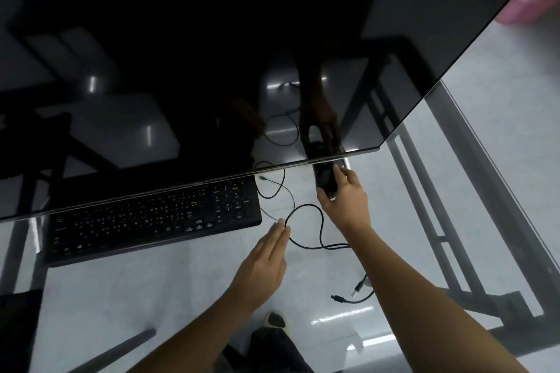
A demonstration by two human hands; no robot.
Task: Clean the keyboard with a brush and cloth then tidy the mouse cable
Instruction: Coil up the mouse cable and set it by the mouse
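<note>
I can read only scraps of key legends such as "Enter" on the black keyboard (pixel 151 215), no brand. My right hand (pixel 344 200) has its fingers (pixel 339 174) clamped around the black mouse (pixel 325 180) at the monitor (pixel 212 54) edge. My left hand (pixel 266 257) lies flat on the glass counter (pixel 151 291), fingers together, fingertips touching the looped mouse cable (pixel 306 221), keyboard just left.
</note>
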